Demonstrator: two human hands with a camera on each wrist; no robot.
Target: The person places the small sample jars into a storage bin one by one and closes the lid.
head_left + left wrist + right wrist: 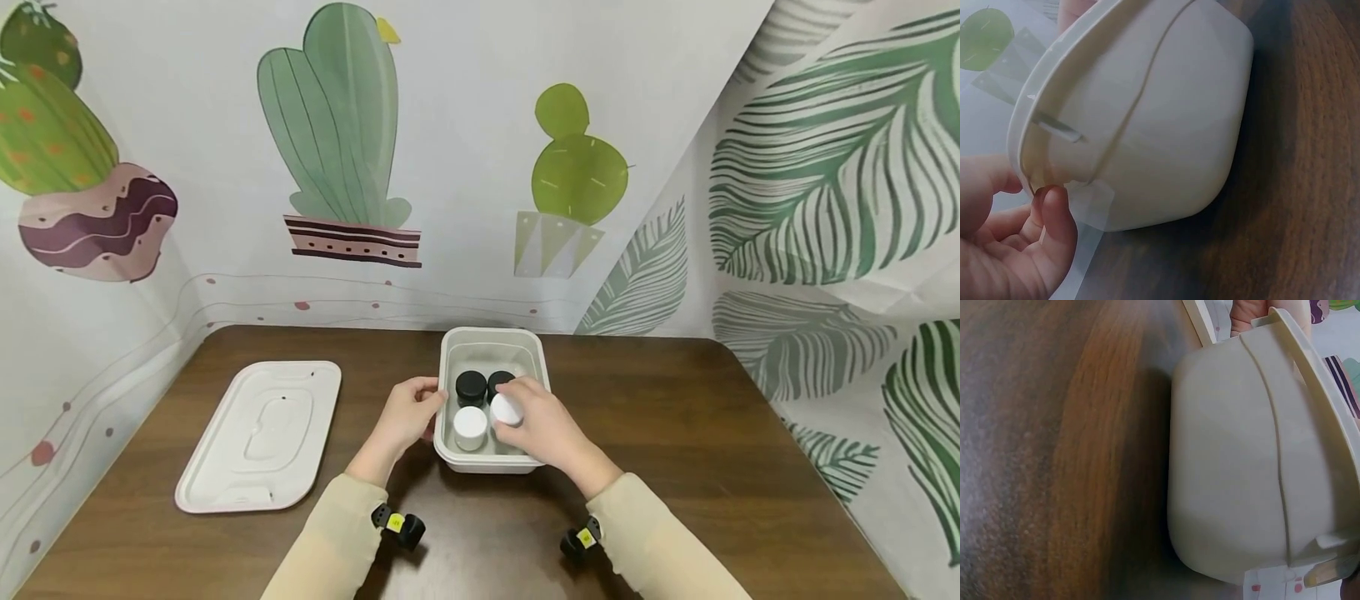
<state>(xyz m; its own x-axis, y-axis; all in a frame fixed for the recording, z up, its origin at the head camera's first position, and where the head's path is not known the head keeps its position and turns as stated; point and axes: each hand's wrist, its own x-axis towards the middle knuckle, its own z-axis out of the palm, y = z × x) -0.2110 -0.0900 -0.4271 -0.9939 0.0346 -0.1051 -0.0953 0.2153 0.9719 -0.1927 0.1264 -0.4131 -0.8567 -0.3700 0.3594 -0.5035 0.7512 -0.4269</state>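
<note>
A deep white plastic tub stands at the back middle of the table. My left hand grips its left rim, thumb on top and fingers curled beneath the edge, as the left wrist view also shows. Inside the tub are two jars with black lids, one black-lidded jar at left and another black-lidded jar beside it. In front of them sits a white-lidded jar. My right hand reaches over the right rim and pinches a second white-lidded jar inside the tub.
A white rectangular lid lies flat on the brown wooden table, left of the tub. Behind the table hangs a white backdrop printed with cacti and leaves, close to the tub's far side.
</note>
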